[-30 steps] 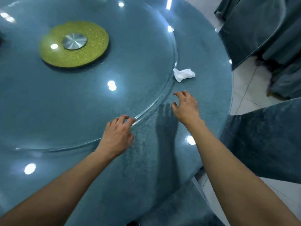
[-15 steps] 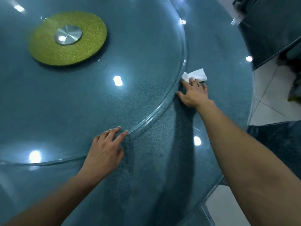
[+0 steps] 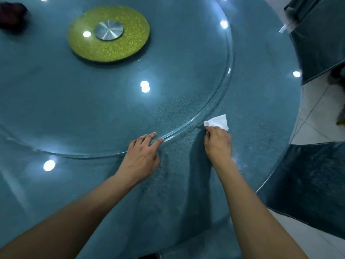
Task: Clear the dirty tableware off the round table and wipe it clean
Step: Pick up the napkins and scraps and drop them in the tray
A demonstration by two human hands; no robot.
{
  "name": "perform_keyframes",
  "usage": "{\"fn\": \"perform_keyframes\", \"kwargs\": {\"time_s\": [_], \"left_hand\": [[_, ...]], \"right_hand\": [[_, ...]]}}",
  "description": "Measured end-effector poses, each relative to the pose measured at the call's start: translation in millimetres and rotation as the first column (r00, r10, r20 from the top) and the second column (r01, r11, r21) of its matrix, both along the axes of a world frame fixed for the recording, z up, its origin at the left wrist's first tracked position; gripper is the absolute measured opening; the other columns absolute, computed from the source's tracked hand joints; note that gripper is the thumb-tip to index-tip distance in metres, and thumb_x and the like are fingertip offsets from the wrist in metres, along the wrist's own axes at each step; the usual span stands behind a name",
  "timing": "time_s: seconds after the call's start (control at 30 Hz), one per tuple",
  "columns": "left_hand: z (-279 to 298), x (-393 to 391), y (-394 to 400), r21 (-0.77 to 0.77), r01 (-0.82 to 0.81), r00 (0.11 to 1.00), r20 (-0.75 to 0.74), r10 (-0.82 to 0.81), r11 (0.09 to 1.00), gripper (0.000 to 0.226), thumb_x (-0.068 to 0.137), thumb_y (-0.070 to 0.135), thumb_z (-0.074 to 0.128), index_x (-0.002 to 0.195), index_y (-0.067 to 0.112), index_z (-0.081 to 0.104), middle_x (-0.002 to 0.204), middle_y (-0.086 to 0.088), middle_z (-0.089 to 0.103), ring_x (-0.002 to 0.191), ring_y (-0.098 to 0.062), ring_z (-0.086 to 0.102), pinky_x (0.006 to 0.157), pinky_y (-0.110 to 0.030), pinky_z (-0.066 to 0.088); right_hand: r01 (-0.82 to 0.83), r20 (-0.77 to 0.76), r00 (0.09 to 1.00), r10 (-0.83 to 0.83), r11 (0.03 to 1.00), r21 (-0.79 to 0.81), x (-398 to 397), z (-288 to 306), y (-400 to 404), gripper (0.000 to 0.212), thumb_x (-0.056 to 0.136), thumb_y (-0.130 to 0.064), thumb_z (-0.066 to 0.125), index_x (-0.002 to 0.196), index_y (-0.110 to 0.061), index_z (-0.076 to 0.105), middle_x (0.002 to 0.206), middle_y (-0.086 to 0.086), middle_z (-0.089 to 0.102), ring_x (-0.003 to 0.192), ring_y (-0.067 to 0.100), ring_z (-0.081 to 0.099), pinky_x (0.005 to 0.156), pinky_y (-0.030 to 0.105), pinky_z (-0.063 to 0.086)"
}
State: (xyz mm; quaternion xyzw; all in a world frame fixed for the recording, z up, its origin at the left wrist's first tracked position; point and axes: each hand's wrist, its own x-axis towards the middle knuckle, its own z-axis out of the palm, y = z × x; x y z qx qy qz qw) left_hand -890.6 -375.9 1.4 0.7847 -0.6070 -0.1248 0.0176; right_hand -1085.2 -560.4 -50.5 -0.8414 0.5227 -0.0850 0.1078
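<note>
Our right hand (image 3: 217,142) pinches a white tissue (image 3: 217,122) with curled fingers, pressing it down on the counter (image 3: 261,109) just outside the rim of the glass turntable (image 3: 112,101); most of the tissue sticks out past the fingertips, away from us. Our left hand (image 3: 142,156) lies flat with straight fingers, its fingertips (image 3: 153,135) resting on the near edge of the turntable while the palm sits over the counter. The two hands are near each other but apart, with a dark shadow of the right arm on the counter between them. The counter is round, blue-green and speckled, and shines with round spots of reflected light. The turntable covers most of it and is clear, so the counter shows through. At its middle sits a glittery yellow-green disc (image 3: 128,47) with a brushed metal hub (image 3: 108,30). A dark, blurred object (image 3: 13,17) lies at the far left; we cannot tell what it is. To the right, beyond the counter edge, are dark cloth-covered chairs (image 3: 308,176) and pale floor tiles (image 3: 313,116).
</note>
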Motion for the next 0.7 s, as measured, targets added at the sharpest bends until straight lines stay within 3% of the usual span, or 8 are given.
{"fn": "perform_keyframes", "kwargs": {"time_s": [0.2, 0.3, 0.4, 0.6, 0.7], "left_hand": [[25.2, 9.1, 62.8, -0.031, -0.054, 0.999, 0.008, 0.054, 0.998, 0.055, 0.074, 0.024, 0.074, 0.129, 0.018, 0.063, 0.135, -0.011, 0.06, 0.119, -0.034, 0.06, 0.092, -0.047, 0.051], [40.3, 15.8, 108.6, -0.075, -0.109, 0.994, 0.009, 0.11, 0.991, 0.054, 0.074, 0.024, 0.075, 0.126, 0.019, 0.065, 0.132, -0.01, 0.062, 0.114, -0.032, 0.062, 0.091, -0.046, 0.051], [49.7, 24.2, 166.2, -0.119, -0.17, 0.985, 0.01, 0.172, 0.978, 0.052, 0.074, 0.024, 0.074, 0.125, 0.02, 0.066, 0.131, -0.009, 0.062, 0.112, -0.031, 0.063, 0.091, -0.044, 0.051], [56.3, 40.1, 305.1, -0.172, -0.349, 0.937, -0.038, 0.347, 0.921, 0.048, 0.079, 0.035, 0.047, 0.12, 0.022, 0.067, 0.128, -0.007, 0.063, 0.106, -0.031, 0.064, 0.089, -0.043, 0.052], [57.0, 44.5, 379.7, -0.152, -0.438, 0.899, -0.042, 0.437, 0.886, 0.047, 0.079, 0.034, 0.049, 0.121, 0.022, 0.067, 0.128, -0.007, 0.063, 0.108, -0.032, 0.063, 0.09, -0.045, 0.052]], "right_hand": [[-0.072, 0.174, 0.982, 0.068, 0.997, 0.015, 26.8, 12.4, 96.9, 0.026, 0.081, -0.002, 0.063, 0.1, -0.013, 0.076, 0.087, 0.017, 0.072, 0.074, 0.04, 0.065, 0.067, 0.045, 0.054], [-0.141, 0.264, 0.954, 0.14, 0.99, -0.019, 49.2, 28.3, 142.7, 0.029, 0.078, -0.007, 0.058, 0.1, -0.015, 0.075, 0.086, 0.013, 0.072, 0.072, 0.038, 0.064, 0.064, 0.044, 0.053], [-0.204, 0.307, 0.93, 0.202, 0.979, -0.028, 75.7, 45.8, 189.4, 0.029, 0.074, -0.002, 0.065, 0.098, -0.017, 0.075, 0.084, 0.01, 0.072, 0.07, 0.036, 0.064, 0.064, 0.043, 0.052], [-0.378, 0.356, 0.858, 0.37, 0.924, -0.049, 122.6, 65.9, 307.5, 0.025, 0.074, -0.01, 0.062, 0.094, -0.02, 0.073, 0.085, 0.002, 0.073, 0.072, 0.032, 0.064, 0.064, 0.042, 0.053], [-0.445, 0.351, 0.831, 0.432, 0.894, -0.047, 140.7, 70.1, 371.6, 0.023, 0.077, -0.008, 0.065, 0.095, -0.021, 0.073, 0.087, 0.001, 0.073, 0.075, 0.03, 0.064, 0.067, 0.039, 0.049]]}}
